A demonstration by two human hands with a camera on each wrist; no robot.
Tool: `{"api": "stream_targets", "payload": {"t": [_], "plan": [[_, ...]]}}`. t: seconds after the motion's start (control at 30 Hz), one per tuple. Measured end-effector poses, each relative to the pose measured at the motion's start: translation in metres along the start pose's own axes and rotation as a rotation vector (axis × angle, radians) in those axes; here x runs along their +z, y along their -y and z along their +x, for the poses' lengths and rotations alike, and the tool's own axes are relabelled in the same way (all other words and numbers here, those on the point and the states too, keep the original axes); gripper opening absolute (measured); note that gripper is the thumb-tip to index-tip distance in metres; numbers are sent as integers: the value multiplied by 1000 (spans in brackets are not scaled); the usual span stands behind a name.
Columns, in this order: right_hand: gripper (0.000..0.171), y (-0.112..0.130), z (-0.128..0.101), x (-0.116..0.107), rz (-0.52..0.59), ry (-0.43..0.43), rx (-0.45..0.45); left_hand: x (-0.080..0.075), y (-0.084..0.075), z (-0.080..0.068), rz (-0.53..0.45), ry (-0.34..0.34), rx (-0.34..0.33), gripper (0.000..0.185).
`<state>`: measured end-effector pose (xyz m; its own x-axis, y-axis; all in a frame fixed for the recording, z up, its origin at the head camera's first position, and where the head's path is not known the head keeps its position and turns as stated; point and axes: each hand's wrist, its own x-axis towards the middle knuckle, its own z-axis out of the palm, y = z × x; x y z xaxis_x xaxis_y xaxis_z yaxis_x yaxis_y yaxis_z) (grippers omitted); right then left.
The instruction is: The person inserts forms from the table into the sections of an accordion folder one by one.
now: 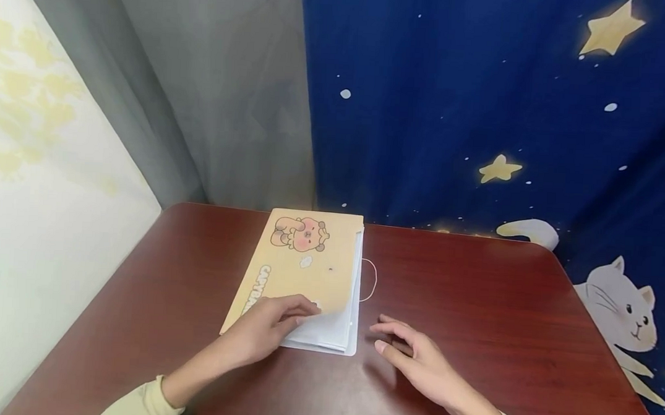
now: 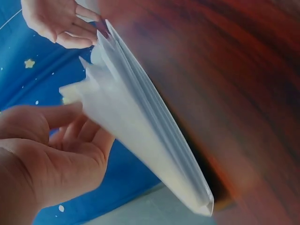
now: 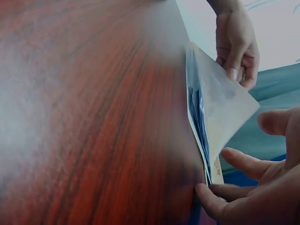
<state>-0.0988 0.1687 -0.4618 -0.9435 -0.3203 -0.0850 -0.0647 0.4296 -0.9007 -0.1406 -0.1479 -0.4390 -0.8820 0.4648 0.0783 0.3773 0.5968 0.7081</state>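
Dark reddish wood table [image 1: 473, 312] fills the lower half of the head view, tucked into a corner. Nearest the camera, lower right of the frame, the right hand [image 1: 415, 353] hovers over the tabletop with its fingers loosely spread, holding nothing, just beside the folder's near right corner. From the right wrist view its fingertips [image 3: 206, 194] sit right at the folder's edge, though I can't tell if they actually touch it.

Lower centre, the left hand [image 1: 268, 325] has its fingers curled on the near corner of the yellow cover and is lifting it off the white pages. In the left wrist view you can see that hand [image 2: 51, 150] with the thumb along the raised cover while the sheets fan out underneath.

That expanding folder [image 1: 307, 274] lies flat in the middle of the table, with a cartoon bear printed near its far end, and a thin elastic loop [image 1: 369, 280] sticks out on its right side.

Further back: a grey curtain [image 1: 215, 91] in the upper middle, a pale wall [image 1: 39, 157] on the left, and a navy star-and-cat cloth [image 1: 482, 102] across the right.
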Motion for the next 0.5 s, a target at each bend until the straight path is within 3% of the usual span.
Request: {"api": "stream_targets", "payload": {"t": [0.17, 0.4, 0.5], "plan": [[33, 0, 1, 1, -32, -34, 19, 6, 4, -3, 203, 14, 134, 23], [29, -1, 1, 1, -51, -45, 32, 9, 6, -4, 318, 59, 126, 26], [29, -3, 0, 1, -45, -40, 26, 11, 7, -5, 377, 74, 176, 28]]}}
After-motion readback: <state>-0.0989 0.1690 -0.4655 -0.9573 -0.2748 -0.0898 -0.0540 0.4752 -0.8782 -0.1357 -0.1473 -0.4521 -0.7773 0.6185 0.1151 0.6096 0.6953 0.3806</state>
